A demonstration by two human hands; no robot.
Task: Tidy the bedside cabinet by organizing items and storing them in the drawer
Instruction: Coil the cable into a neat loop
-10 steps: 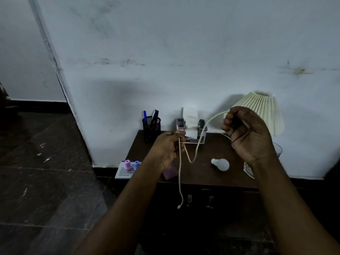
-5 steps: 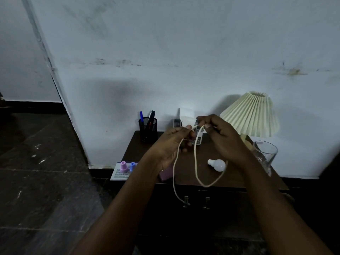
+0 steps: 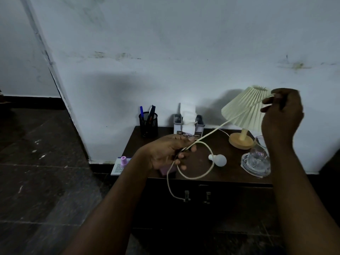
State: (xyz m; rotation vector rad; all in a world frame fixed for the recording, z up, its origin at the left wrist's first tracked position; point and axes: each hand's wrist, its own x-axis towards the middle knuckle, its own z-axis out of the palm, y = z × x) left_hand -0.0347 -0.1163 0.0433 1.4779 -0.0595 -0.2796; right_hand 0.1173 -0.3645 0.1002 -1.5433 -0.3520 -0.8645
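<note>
Above the bedside cabinet (image 3: 230,173), my left hand (image 3: 165,151) curls its fingers round the limp, light cream cable (image 3: 207,134), my right hand (image 3: 281,115) pinching it higher; I'd judge gathered loops the surest hold.

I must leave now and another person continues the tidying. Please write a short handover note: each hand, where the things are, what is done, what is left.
Left hand grips the white cable, one loop hanging below it over the cabinet's front edge. Right hand, raised in front of the lamp shade, pinches the same cable; the stretch between the hands is taut.
One cable end dangles before the drawer, which looks shut.
Light bulb, glass, tissue box and pen holder are on the cabinet top.
Done: coiling begun. Left: finish the coil, open the drawer, store the loose items.
</note>
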